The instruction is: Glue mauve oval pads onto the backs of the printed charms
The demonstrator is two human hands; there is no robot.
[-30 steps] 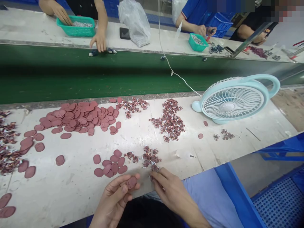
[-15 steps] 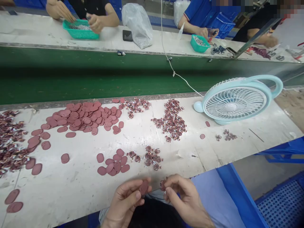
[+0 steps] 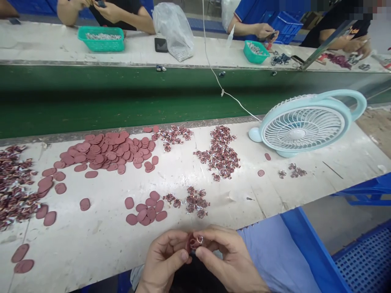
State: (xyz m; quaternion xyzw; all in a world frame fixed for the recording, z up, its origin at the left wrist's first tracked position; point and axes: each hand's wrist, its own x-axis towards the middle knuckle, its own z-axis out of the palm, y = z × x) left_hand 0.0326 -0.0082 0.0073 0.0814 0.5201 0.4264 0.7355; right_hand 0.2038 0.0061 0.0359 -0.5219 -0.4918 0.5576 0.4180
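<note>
My left hand (image 3: 169, 254) is closed on a maroon oval disc (image 3: 189, 242), seen nearly edge-on at the table's front edge. Between the thumb and fingers of my right hand (image 3: 224, 252) is a small maroon part with curved prongs and a pale loop (image 3: 197, 241). It meets the disc's face; whether the two are joined I cannot tell. Just beyond my hands lie a small group of maroon oval discs (image 3: 141, 207) and a cluster of small pronged parts (image 3: 195, 201).
A large pile of discs (image 3: 106, 149) lies at the back left, with heaps of pronged parts (image 3: 224, 156) mid-table and at far left. A light-blue fan (image 3: 305, 126) lies at right, its white cord (image 3: 238, 103) crossing the green gap. Co-workers sit opposite near green baskets (image 3: 102, 44).
My hands have come together. The right hand has brought the pronged part leftward against the disc, and the left hand has turned the disc edge-on.
</note>
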